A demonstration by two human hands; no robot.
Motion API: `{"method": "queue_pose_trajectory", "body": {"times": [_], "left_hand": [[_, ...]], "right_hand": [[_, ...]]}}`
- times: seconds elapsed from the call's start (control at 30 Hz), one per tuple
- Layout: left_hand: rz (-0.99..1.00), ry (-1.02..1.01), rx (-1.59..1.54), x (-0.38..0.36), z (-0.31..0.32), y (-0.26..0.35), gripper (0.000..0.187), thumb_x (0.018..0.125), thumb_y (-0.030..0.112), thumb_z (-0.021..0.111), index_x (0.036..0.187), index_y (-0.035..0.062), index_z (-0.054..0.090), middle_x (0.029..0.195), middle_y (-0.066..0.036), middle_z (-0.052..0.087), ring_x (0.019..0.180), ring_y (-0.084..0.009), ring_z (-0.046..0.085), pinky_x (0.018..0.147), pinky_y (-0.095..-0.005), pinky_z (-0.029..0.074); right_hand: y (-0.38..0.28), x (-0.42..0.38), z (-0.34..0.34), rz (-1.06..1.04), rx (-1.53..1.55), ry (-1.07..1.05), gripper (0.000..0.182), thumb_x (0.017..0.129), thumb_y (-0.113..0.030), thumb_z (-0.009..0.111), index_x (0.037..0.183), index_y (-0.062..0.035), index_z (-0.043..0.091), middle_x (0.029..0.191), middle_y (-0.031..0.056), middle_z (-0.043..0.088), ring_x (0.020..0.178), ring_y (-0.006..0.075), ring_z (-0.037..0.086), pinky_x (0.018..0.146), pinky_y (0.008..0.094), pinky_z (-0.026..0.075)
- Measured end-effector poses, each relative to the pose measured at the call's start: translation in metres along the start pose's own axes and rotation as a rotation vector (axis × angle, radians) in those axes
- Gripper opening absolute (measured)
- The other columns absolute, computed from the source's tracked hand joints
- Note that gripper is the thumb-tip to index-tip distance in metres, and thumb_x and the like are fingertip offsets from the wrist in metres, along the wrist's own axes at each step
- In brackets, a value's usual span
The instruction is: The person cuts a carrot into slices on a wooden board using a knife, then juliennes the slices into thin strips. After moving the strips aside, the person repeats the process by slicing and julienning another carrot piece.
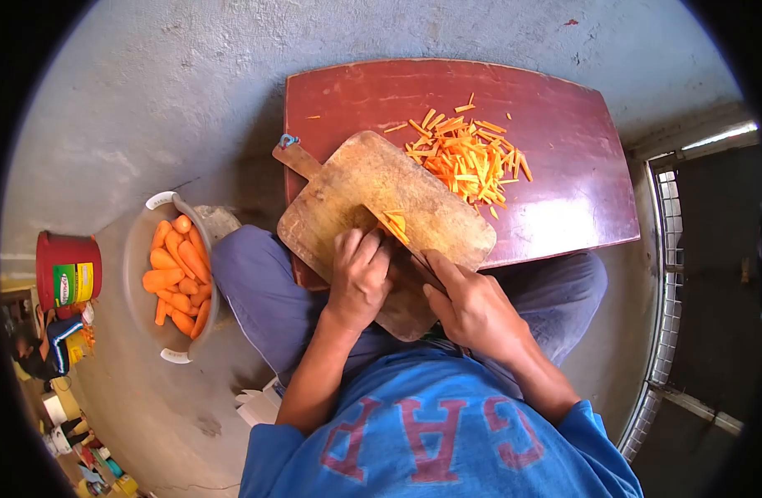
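Observation:
A worn wooden cutting board (347, 178) lies at a slant over the near edge of the red table and my lap. My right hand (480, 314) is wrapped round the handle of a knife (423, 262), its dark blade pointing up and left across the board. My left hand (360, 274) is closed beside the blade, fingers curled down at the board; what they hold is hidden. A few cut carrot sticks (395, 224) lie against the far side of the blade. Beyond the board, a heap of carrot sticks (468, 162) rests on the table.
The red table (555, 124) stands against a blue-grey wall. A grey tub (136, 290) of whole peeled carrots (181, 270) is on the floor at my left. Farther left are a red bucket (68, 270) and a seated person (49, 344). A metal-framed grille (670, 224) stands at right.

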State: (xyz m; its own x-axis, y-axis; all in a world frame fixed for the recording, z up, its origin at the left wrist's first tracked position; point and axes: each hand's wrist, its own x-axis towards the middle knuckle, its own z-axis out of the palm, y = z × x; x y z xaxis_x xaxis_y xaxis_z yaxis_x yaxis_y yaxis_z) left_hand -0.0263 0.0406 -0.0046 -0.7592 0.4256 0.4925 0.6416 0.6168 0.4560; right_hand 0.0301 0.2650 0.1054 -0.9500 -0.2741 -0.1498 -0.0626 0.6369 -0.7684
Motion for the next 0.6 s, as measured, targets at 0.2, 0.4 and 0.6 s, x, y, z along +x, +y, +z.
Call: {"method": "queue_pose_trajectory", "body": {"times": [0.2, 0.4, 0.6], "left_hand": [[-0.005, 0.008, 0.003, 0.001, 0.003, -0.002, 0.046, 0.084, 0.0, 0.07, 0.128, -0.0043, 0.08, 0.129, -0.016, 0.075, 0.111, -0.0361, 0.065, 0.1, -0.0527, 0.051], [0.014, 0.041, 0.004, 0.005, 0.003, -0.004, 0.042, 0.083, 0.0, 0.07, 0.123, -0.0038, 0.08, 0.122, -0.015, 0.075, 0.109, -0.0359, 0.065, 0.1, -0.0522, 0.05], [0.012, 0.037, 0.012, 0.004, 0.001, -0.002, 0.04, 0.08, 0.002, 0.074, 0.119, -0.0039, 0.079, 0.119, -0.015, 0.074, 0.108, -0.0364, 0.065, 0.1, -0.053, 0.05]], "right_hand": [[-0.001, -0.011, -0.003, 0.02, -0.016, -0.006, 0.05, 0.108, -0.007, 0.073, 0.155, 0.0022, 0.06, 0.115, 0.0327, 0.078, 0.105, 0.0557, 0.078, 0.085, 0.0563, 0.063], [-0.004, -0.006, -0.006, -0.016, 0.013, 0.009, 0.049, 0.108, -0.007, 0.074, 0.153, 0.0029, 0.059, 0.11, 0.0328, 0.078, 0.102, 0.0559, 0.077, 0.083, 0.0579, 0.063], [0.0, 0.004, 0.0, -0.044, -0.008, -0.003, 0.049, 0.107, -0.007, 0.074, 0.153, 0.0031, 0.06, 0.111, 0.0334, 0.078, 0.101, 0.0557, 0.078, 0.083, 0.0579, 0.063]]}}
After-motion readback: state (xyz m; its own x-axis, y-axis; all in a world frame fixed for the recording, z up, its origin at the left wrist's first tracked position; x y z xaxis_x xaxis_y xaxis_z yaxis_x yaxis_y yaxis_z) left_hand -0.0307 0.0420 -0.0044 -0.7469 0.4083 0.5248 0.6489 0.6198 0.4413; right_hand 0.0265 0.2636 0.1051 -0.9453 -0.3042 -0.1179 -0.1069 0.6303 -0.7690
